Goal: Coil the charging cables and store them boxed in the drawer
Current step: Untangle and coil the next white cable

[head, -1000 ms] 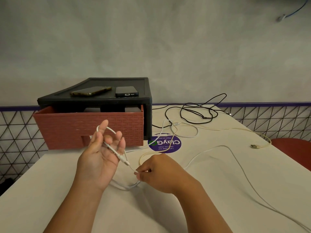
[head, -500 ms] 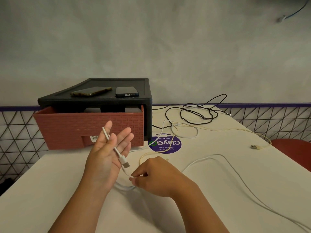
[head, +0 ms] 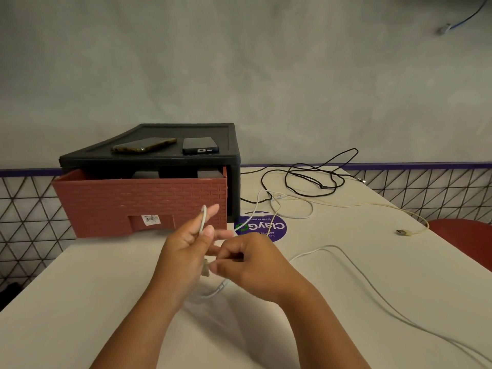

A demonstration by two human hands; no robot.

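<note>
My left hand [head: 186, 249] holds a loop of the white charging cable [head: 354, 272] against its fingers, thumb pressed on the strand. My right hand [head: 247, 265] pinches the same cable just beside the left palm, near its plug. The rest of this cable trails off across the table to the right. A cream cable [head: 346, 205] with a USB plug and a black cable [head: 314, 179] lie loose further back. The red-brown drawer [head: 143, 203] stands pulled out of its black case [head: 186, 155] behind my hands.
Two phones [head: 170, 145] lie on top of the black case. A purple round sticker [head: 261, 227] is on the white table [head: 80, 302]. A red chair seat [head: 466, 238] shows past the table's right edge. A mesh fence runs behind.
My left hand's fingers have curled over the cable and the hand has shifted right. My right hand has risen and come up against the left palm, carrying the strand with it.
</note>
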